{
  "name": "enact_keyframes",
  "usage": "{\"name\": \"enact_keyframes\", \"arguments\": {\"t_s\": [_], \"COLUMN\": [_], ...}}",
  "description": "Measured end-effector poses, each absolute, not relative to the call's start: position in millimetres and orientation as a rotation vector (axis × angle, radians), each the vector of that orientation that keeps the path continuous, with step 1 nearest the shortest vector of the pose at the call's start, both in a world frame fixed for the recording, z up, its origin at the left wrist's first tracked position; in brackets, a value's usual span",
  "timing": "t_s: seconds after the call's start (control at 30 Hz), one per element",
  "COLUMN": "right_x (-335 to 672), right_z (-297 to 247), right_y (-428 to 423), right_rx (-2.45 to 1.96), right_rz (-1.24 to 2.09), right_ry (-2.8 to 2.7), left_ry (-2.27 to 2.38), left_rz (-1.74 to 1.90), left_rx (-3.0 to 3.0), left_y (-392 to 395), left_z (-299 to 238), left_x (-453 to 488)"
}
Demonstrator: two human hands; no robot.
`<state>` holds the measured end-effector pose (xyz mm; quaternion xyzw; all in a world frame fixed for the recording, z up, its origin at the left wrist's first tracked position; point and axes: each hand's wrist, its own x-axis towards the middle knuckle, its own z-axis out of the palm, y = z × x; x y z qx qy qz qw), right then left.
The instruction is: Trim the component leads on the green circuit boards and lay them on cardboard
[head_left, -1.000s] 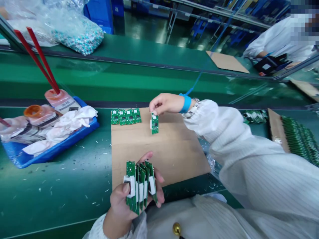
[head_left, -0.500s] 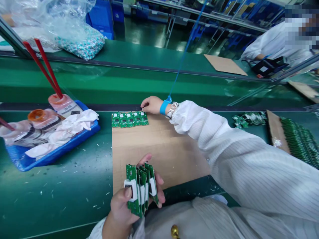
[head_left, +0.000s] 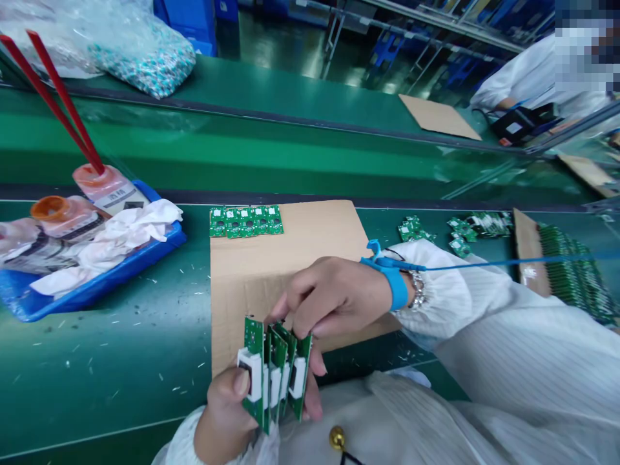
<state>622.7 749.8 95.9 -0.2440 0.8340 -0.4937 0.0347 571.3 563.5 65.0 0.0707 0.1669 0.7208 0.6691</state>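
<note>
In the head view, my left hand (head_left: 230, 403) is closed around a stack of several green circuit boards (head_left: 254, 381) standing on edge, each with a white part on its face. My right hand (head_left: 334, 297) reaches over the stack from the right. Its thumb and finger pinch the upper edge of the rightmost board (head_left: 306, 352); the exact fingertip contact is partly hidden. A blue wrist strap (head_left: 398, 287) circles that wrist. Beyond both hands, a row of green circuit boards (head_left: 248, 221) lies along the far left edge of a cardboard sheet (head_left: 320, 226).
On the left, a blue tray (head_left: 140, 258) holds bottles (head_left: 109, 187) and white cloth (head_left: 145, 223). Loose boards (head_left: 414, 227) and a dense row of boards (head_left: 571, 271) lie at right beside a cardboard piece (head_left: 530, 252). Across the green bench, a person in white (head_left: 523, 74) sits.
My right hand has moved from the far row of boards back to the stack in my left hand, its fingers now on that stack. The view has shifted slightly.
</note>
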Motion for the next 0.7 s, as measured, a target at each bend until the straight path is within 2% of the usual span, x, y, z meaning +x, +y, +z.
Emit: {"name": "enact_keyframes", "arguments": {"t_s": [0.13, 0.3, 0.4, 0.5, 0.7], "right_x": [622, 605, 576, 542, 511], "right_z": [116, 130, 104, 63, 26], "right_y": [771, 812, 838, 862, 875], "right_rx": [-0.72, -0.052, 0.299, 0.592, 0.766], "right_rz": [-1.572, -1.565, -1.595, -1.474, -1.357], "right_ry": [2.432, 2.395, 2.366, 2.344, 2.407], "left_ry": [0.318, 0.105, 0.135, 0.25, 0.344], "left_rz": [1.606, 1.614, 1.65, 1.677, 1.642], "left_rx": [0.232, 0.27, 0.288, 0.274, 0.3], "left_y": [561, 554, 556, 562, 571], "left_z": [56, 38, 41, 52, 61], "left_x": [571, 568, 569, 570, 569]}}
